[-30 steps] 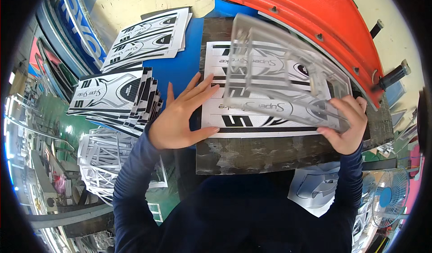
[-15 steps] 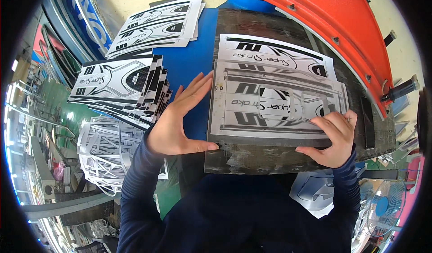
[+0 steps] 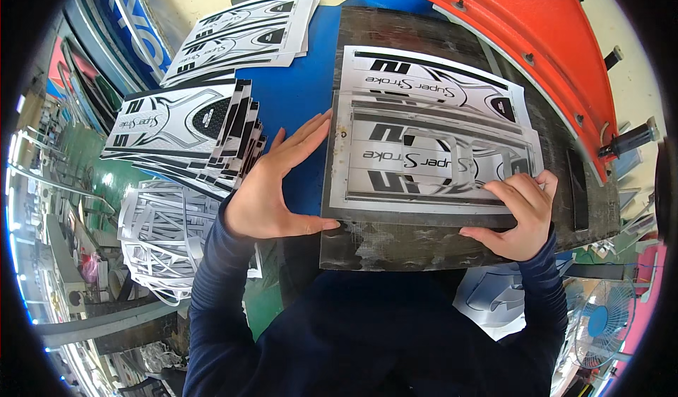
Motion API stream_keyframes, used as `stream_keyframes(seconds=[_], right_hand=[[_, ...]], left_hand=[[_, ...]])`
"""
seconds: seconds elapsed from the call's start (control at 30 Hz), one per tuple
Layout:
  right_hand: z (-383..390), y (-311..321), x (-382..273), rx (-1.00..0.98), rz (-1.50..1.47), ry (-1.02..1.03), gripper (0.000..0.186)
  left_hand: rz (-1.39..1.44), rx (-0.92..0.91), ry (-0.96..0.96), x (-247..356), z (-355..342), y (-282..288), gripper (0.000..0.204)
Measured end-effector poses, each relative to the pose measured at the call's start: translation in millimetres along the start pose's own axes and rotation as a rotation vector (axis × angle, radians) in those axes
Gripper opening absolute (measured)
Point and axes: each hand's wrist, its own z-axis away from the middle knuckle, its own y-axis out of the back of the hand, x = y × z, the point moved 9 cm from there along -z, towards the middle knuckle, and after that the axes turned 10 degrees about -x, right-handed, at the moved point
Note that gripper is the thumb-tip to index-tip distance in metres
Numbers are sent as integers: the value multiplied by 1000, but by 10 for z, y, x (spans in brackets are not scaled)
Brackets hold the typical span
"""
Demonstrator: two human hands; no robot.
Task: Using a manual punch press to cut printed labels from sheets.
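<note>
A clear plastic plate with raised inner frames, like a cutting die point(image 3: 462, 164), lies over a white printed sheet point(image 3: 431, 72) with black and grey shapes. The sheet rests on a worn dark board point(image 3: 395, 249). My left hand point(image 3: 265, 199) is spread at the plate's left side, fingertips against its edge and thumb stretched to the near left corner. At the near right part, my right hand point(image 3: 519, 213) grips the plate, fingers curled over its top and thumb at the near edge. The right fingertips are partly hidden.
A red curved machine part point(image 3: 537, 37) with bolts arches over the board's far right. Left of the board, on a blue surface point(image 3: 282, 93), are a stack of printed cards point(image 3: 173, 125) and more printed sheets point(image 3: 236, 33). Cut-out paper scraps point(image 3: 162, 235) pile below. A fan point(image 3: 597, 321) stands lower right.
The plate has shifted slightly against the sheet, and the print shows more evenly through it. Both hands keep nearly the same places; the whole view has drifted a little.
</note>
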Motion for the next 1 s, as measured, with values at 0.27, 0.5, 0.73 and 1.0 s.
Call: stream_keyframes(seconds=[0.27,0.5,0.73,1.0], right_hand=[[-28,1,-13,-7,7,7,65],[56,1,135,-163,26,-98,80],[494,-84,891,-202,-445,-392,123],[579,-156,908,-280,-409,-312,125]], left_hand=[[0,0,11,-8,-4,-4,118],[6,-32,59,-29,3,-16,122],[136,-24,57,-121,-30,-53,131],[337,45,-13,-204,-41,-85,126]])
